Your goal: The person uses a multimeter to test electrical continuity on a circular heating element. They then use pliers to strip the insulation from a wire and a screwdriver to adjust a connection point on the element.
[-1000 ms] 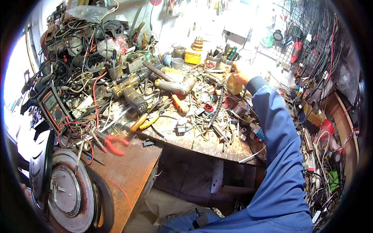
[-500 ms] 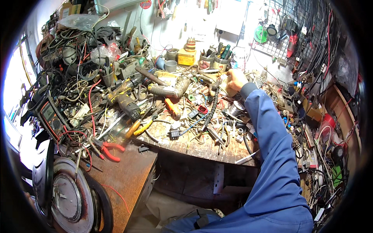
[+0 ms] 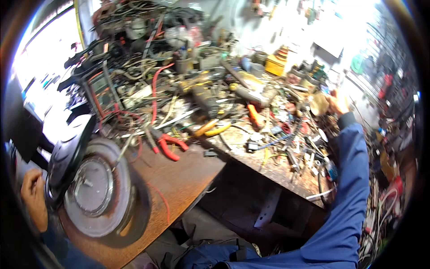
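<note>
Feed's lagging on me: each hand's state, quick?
Left hand: fingers curled by the lid; grip unclear.
Right hand: at the tan mesh; blurred, grip cannot be told.

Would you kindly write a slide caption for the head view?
Right hand by a tan rounded object over a cluttered workbench; left hand near a round metal appliance, red-handled pliers between.

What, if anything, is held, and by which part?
The right hand holds the tan thing by its right side; whether the left hand grips the lid cannot be told.
</note>
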The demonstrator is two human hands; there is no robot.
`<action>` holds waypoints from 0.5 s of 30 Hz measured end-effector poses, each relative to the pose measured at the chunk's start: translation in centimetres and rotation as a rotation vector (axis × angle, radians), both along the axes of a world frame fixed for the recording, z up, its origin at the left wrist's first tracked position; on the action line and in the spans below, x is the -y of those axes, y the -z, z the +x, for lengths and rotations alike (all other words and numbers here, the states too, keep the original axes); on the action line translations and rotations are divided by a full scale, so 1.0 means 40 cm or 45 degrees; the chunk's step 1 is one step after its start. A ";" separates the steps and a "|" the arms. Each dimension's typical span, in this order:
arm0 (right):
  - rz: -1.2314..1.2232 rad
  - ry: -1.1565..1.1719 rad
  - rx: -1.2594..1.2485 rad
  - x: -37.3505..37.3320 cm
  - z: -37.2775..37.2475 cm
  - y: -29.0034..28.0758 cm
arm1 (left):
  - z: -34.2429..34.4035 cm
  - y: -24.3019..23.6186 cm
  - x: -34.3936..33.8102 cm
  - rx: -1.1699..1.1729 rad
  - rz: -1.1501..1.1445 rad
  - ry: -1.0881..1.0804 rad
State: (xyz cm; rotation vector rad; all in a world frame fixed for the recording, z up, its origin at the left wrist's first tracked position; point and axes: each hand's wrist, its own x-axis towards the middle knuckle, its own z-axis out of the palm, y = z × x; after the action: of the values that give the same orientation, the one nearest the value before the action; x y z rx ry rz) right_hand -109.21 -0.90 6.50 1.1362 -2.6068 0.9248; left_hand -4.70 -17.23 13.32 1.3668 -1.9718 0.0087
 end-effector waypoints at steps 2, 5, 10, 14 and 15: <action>0.104 0.066 -0.264 0.034 0.060 0.000 | -0.013 -0.012 -0.021 -0.038 -0.002 -0.004; 0.104 0.006 -0.600 0.076 0.107 -0.007 | -0.021 -0.015 -0.049 -0.089 -0.032 0.065; -0.060 -0.488 -0.369 0.204 0.472 -0.090 | -0.044 0.004 -0.051 -0.167 -0.080 0.106; 0.141 -0.857 -0.152 0.275 0.742 -0.084 | -0.050 -0.038 -0.038 -0.007 -0.035 0.031; 0.166 -0.958 -0.264 0.313 0.802 -0.049 | 0.014 -0.056 -0.052 0.134 -0.091 -0.022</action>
State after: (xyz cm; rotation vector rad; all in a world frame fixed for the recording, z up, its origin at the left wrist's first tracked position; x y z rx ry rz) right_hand -77.11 -13.41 8.45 2.1842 -2.0940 0.6785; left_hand -4.14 -15.13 15.55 1.3617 -2.0263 0.1611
